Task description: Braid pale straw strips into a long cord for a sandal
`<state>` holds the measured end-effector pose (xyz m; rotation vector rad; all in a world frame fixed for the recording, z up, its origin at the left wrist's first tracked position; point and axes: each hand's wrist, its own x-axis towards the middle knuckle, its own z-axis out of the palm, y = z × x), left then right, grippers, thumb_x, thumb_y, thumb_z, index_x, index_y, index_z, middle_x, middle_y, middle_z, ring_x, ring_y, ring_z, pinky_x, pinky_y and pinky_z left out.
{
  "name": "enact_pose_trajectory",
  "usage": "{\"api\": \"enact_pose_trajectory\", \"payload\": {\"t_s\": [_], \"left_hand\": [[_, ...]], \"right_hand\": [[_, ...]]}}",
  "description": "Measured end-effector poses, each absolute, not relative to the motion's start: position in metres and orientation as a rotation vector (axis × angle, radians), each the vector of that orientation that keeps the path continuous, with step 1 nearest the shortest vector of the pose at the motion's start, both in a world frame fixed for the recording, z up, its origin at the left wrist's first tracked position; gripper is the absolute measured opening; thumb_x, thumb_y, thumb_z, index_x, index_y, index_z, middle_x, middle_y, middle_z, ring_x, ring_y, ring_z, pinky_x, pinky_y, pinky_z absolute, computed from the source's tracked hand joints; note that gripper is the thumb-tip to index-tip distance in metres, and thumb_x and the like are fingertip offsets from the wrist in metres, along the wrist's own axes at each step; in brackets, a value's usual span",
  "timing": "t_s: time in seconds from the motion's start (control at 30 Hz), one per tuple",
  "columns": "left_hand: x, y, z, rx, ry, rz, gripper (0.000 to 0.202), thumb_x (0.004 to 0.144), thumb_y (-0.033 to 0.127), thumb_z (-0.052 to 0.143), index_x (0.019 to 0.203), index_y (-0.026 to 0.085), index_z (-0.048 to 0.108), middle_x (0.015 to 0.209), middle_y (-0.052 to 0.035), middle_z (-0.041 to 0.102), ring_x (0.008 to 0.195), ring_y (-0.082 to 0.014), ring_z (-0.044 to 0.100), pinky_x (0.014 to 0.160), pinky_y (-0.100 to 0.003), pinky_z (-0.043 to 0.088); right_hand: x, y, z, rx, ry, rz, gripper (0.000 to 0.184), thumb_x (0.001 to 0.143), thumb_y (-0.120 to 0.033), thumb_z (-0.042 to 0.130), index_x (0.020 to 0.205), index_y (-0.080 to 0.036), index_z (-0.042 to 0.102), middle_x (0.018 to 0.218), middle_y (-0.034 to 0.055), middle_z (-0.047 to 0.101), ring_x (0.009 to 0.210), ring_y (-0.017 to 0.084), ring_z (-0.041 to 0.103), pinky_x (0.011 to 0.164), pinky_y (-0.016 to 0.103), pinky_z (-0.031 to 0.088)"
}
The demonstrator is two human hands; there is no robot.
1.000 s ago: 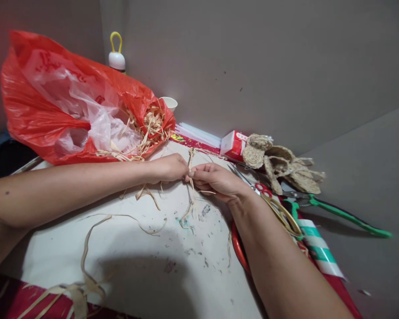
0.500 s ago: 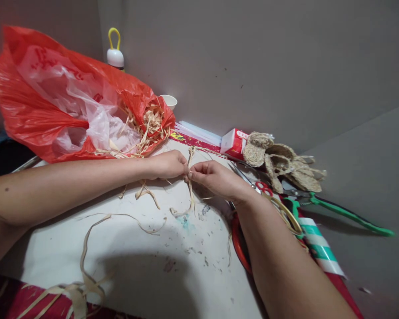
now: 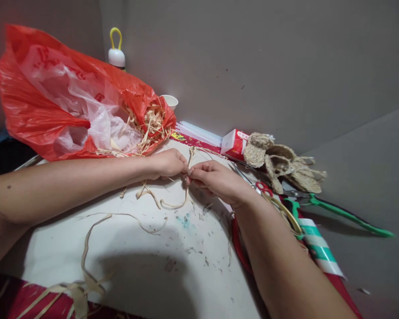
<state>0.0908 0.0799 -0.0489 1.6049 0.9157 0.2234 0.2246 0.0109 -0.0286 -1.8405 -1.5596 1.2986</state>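
My left hand point(image 3: 173, 163) and my right hand point(image 3: 213, 176) meet fingertip to fingertip over the white board. Both are closed in a pinch on a thin twisted cord of raffia point(image 3: 192, 154), whose braided upper part stands out above my fingers. Below them a loose raffia strip point(image 3: 176, 206) hangs down and curls to the left on the board. My fingers hide the exact spot where the strands cross. Short raffia scraps point(image 3: 148, 193) lie under my left wrist.
A red plastic bag point(image 3: 29, 110) with raffia spilling out lies at the left. Along the right are woven straw pieces point(image 3: 279, 161), a red-and-white box point(image 3: 234, 144), green-handled pliers point(image 3: 349, 215), red-handled scissors point(image 3: 264, 188) and striped tape point(image 3: 321, 248). Long raffia strips point(image 3: 86, 248) trail in front.
The loose strip below my fingers has swung left, its tail now curling further to that side. Both hands keep their pinch in nearly the same place.
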Motion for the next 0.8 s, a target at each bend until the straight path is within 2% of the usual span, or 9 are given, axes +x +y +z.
{"api": "enact_pose_trajectory", "payload": {"t_s": [0.23,0.43,0.57,0.63,0.73,0.77,0.8], "left_hand": [[0.089,0.082,-0.043,1.444,0.879,0.199,0.026,0.072,0.011,0.051,0.048,0.017,0.042,0.039,0.0062,0.029,0.034,-0.0050,0.022,0.037,-0.023,0.014],[0.090,0.080,-0.045,1.341,0.841,0.219,0.030,0.072,0.012,0.054,0.047,0.017,0.040,0.036,0.0067,0.027,0.033,-0.0044,0.020,0.037,-0.022,0.011],[0.090,0.079,-0.044,1.348,0.860,0.225,0.032,0.072,0.007,0.052,0.045,0.016,0.039,0.034,0.0062,0.028,0.032,-0.0040,0.021,0.037,-0.022,0.011],[0.089,0.079,-0.043,1.351,0.859,0.221,0.032,0.075,0.007,0.051,0.045,0.015,0.043,0.034,0.0060,0.029,0.032,-0.0041,0.022,0.036,-0.022,0.011],[0.088,0.081,-0.042,1.347,0.836,0.226,0.027,0.078,0.010,0.054,0.051,0.014,0.049,0.034,0.0065,0.031,0.032,-0.0041,0.021,0.035,-0.021,0.011],[0.088,0.082,-0.042,1.339,0.823,0.225,0.027,0.078,0.010,0.055,0.052,0.014,0.050,0.034,0.0068,0.031,0.032,-0.0040,0.020,0.035,-0.021,0.011],[0.088,0.083,-0.043,1.325,0.810,0.219,0.027,0.078,0.010,0.055,0.052,0.014,0.049,0.034,0.0070,0.030,0.032,-0.0039,0.020,0.035,-0.020,0.011]], "right_hand": [[0.209,0.006,-0.034,-2.059,-1.646,1.015,0.026,0.075,-0.018,0.050,0.048,-0.019,0.048,0.039,-0.0007,0.048,0.034,0.009,0.037,0.038,0.024,0.024],[0.206,0.005,-0.043,-1.982,-1.746,0.768,0.024,0.071,-0.013,0.056,0.050,-0.021,0.049,0.038,0.0004,0.044,0.041,0.014,0.042,0.045,0.027,0.024],[0.195,-0.004,-0.036,-1.969,-1.975,0.569,0.022,0.072,-0.013,0.054,0.052,-0.020,0.050,0.048,0.0022,0.050,0.047,0.013,0.040,0.048,0.028,0.024],[0.192,-0.011,-0.023,-1.841,-2.157,0.790,0.024,0.076,-0.015,0.052,0.053,-0.019,0.050,0.052,0.0019,0.053,0.048,0.012,0.041,0.047,0.026,0.027],[0.204,-0.015,-0.001,-1.497,-2.133,1.612,0.029,0.084,-0.033,0.054,0.061,-0.017,0.059,0.057,0.0022,0.060,0.050,0.012,0.051,0.047,0.023,0.037],[0.211,-0.014,0.004,-1.495,-1.969,1.704,0.031,0.084,-0.039,0.055,0.064,-0.016,0.061,0.059,0.0035,0.063,0.050,0.012,0.055,0.048,0.023,0.041],[0.219,-0.011,0.006,-1.534,-1.812,1.654,0.035,0.083,-0.043,0.057,0.064,-0.015,0.063,0.059,0.0046,0.064,0.048,0.012,0.056,0.047,0.024,0.043]]}}
